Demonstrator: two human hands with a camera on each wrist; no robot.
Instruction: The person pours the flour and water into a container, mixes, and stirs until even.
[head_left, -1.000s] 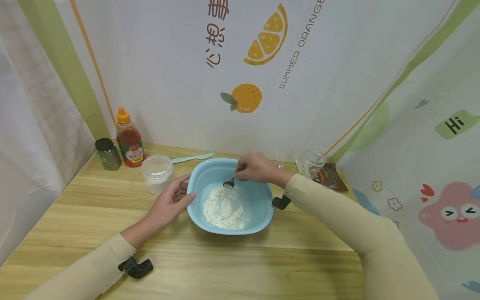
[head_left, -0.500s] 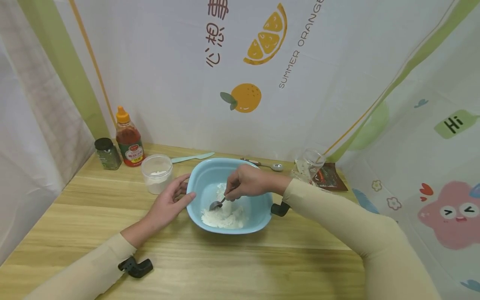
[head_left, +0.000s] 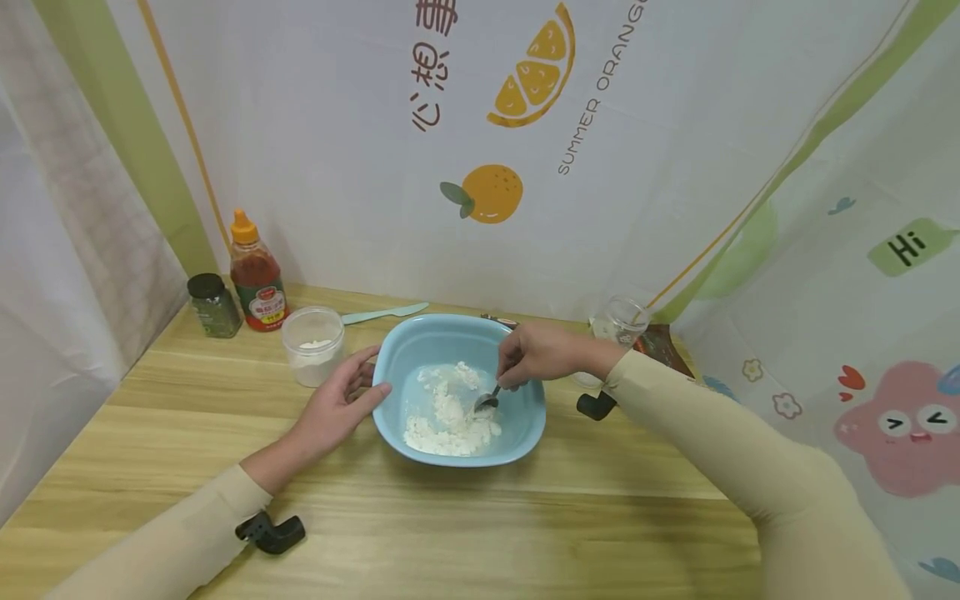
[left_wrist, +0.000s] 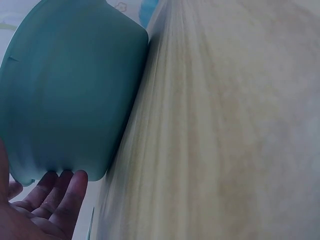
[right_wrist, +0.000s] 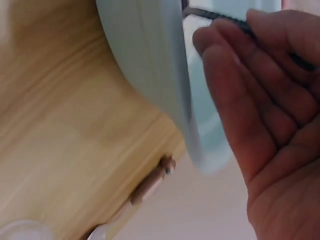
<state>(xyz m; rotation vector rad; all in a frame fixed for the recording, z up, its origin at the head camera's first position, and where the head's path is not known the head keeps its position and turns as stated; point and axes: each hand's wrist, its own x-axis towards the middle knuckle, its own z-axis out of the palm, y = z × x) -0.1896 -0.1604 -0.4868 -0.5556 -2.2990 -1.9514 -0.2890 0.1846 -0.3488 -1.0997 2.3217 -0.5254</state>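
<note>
A light blue basin (head_left: 405, 354) stands on the wooden table with white flour-like powder (head_left: 450, 433) in it, partly clumped and wet-looking. My left hand (head_left: 333, 407) holds its left side, thumb over the rim and fingertips against the outer wall, as the left wrist view also shows. Above the basin's right side, my right hand (head_left: 538, 353) pinches the thin dark handle of a metal spoon (head_left: 487, 401). The spoon's head is tilted down at the powder. In the right wrist view, the thumb and fingers (right_wrist: 225, 75) close round the handle, and the spoon's head is hidden by the basin wall.
Left of the basin are a clear tub (head_left: 313, 348) of white powder, a red sauce bottle (head_left: 259, 287) and a dark-lidded jar (head_left: 214, 310). Behind lie a mint knife (head_left: 386, 314) and a brown-handled spoon (right_wrist: 146, 190). A clear cup (head_left: 624, 317) and a packet (head_left: 663, 348) stand back right.
My right hand has swept the spoon from the back of the basin to the front left, then across to the right. The powder has shifted and spread. My left hand stays on the rim.
</note>
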